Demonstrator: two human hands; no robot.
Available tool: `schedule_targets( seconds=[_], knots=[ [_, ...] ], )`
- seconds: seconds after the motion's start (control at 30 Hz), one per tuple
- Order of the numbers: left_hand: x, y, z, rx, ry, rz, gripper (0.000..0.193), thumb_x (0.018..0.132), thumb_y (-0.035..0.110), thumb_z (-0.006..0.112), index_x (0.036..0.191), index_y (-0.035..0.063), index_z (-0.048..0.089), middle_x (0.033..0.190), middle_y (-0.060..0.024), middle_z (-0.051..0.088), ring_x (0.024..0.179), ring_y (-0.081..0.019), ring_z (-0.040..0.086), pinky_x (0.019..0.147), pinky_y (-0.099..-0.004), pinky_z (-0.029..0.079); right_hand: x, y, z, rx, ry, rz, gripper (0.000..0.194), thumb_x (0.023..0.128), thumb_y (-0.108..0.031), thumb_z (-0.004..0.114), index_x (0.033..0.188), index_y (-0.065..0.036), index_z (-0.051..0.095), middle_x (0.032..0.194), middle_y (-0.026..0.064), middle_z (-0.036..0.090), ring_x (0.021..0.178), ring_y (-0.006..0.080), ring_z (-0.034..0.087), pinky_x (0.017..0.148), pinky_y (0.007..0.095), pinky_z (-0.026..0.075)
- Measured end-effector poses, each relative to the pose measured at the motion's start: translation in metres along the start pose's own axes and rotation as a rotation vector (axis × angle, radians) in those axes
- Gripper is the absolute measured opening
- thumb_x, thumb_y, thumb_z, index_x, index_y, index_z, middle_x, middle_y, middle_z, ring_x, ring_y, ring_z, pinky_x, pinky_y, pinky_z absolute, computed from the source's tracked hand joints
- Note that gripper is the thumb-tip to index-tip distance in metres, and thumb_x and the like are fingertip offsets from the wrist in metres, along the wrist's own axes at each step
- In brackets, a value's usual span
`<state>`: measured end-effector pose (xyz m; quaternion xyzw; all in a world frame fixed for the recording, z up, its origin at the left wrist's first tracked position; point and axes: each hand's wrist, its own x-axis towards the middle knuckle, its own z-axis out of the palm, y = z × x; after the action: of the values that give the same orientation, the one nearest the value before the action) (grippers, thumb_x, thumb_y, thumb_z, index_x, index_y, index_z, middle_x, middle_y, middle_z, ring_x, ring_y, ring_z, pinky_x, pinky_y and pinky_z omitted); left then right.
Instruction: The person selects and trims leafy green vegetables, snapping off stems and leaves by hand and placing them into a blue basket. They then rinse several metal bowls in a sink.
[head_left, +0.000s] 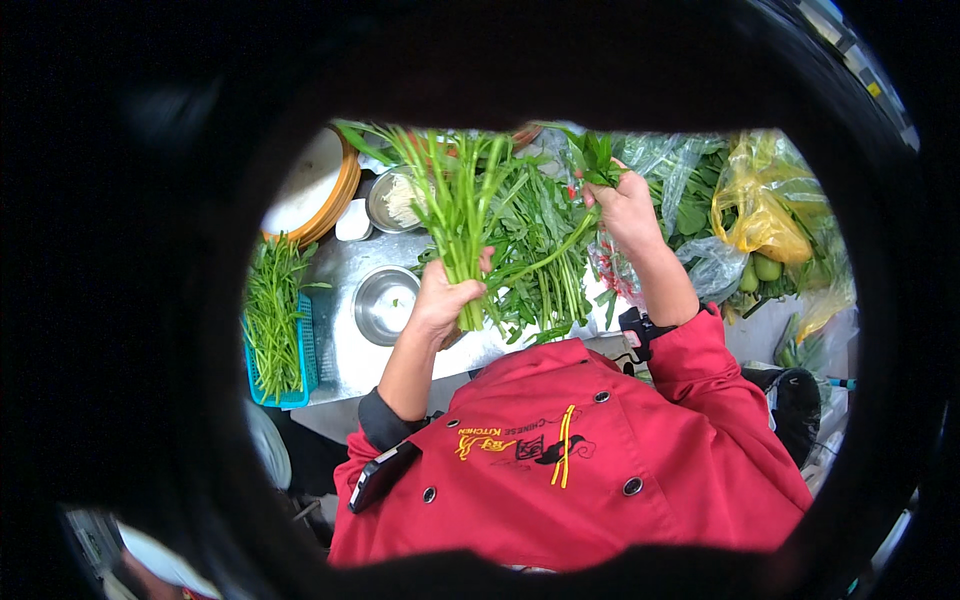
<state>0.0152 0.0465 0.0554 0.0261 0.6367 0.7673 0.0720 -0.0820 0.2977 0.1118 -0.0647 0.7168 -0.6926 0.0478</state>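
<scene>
My left hand (442, 294) is wrapped around the lower ends of an upright bunch of green-stemmed leafy vegetable (466, 202), probably water spinach. The tops of that bunch run up to the dark rim of the view. Farther right, my right hand (624, 206) grips dark green leaves (598, 159) between thumb and fingers. A long stem (559, 255) slants from there down toward my left hand. Between and beneath my hands, a loose heap of the same greens (544, 247) covers part of the metal table (337, 330).
A blue plastic basket (306, 352) of greens stands at the left. Near it are a steel bowl (386, 306), a bowl of pale thin strands (401, 199), a white container (353, 221) and stacked orange-rimmed tubs (341, 191). Bagged vegetables, including a yellow plastic bag (765, 214), crowd the right.
</scene>
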Motion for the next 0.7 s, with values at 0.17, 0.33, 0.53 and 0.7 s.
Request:
schedule_targets(
  seconds=[0.17,0.33,0.53,0.7],
  knots=[
    [-0.006,-0.009,0.014,-0.210,-0.309,-0.337,0.039,0.067,-0.002,0.057,0.105,-0.0003,0.052,0.118,-0.0205,0.058,0.095,-0.0294,0.065,0.081,-0.0344,0.050,-0.001,-0.005,0.003,0.127,0.114,0.143,0.014,0.091,-0.015,0.052,0.098,-0.006,0.062,0.067,-0.0047,0.053,0.059,0.0050,0.046,0.049,0.0200,0.033],
    [-0.025,-0.015,0.015,-0.072,-0.381,-0.399,0.013,0.071,0.003,0.056,0.084,-0.0004,0.060,0.075,-0.0064,0.060,0.059,-0.0126,0.056,0.057,-0.0270,0.047,0.010,0.014,-0.015,0.093,0.170,0.023,0.012,0.090,-0.015,0.058,0.094,-0.005,0.063,0.067,-0.0018,0.057,0.061,0.0071,0.049,0.049,0.0239,0.036],
    [-0.038,0.000,0.010,0.100,-0.179,-0.395,0.009,0.076,0.004,0.059,0.085,0.0030,0.059,0.065,-0.0007,0.056,0.050,-0.0088,0.052,0.045,-0.0247,0.041,0.029,0.026,-0.029,-0.074,0.315,0.163,0.018,0.092,-0.019,0.058,0.092,-0.002,0.062,0.066,-0.0001,0.054,0.063,0.0073,0.045,0.065,0.0249,0.037],
    [-0.054,0.004,-0.002,0.307,-0.108,-0.366,0.017,0.073,0.002,0.060,0.090,0.0016,0.058,0.069,-0.0015,0.057,0.056,-0.0095,0.053,0.051,-0.0264,0.043,0.070,0.079,-0.078,0.132,0.655,0.212,0.036,0.092,-0.033,0.058,0.101,0.002,0.061,0.085,0.0096,0.061,0.078,0.0169,0.055,0.081,0.0308,0.044]
  ],
)
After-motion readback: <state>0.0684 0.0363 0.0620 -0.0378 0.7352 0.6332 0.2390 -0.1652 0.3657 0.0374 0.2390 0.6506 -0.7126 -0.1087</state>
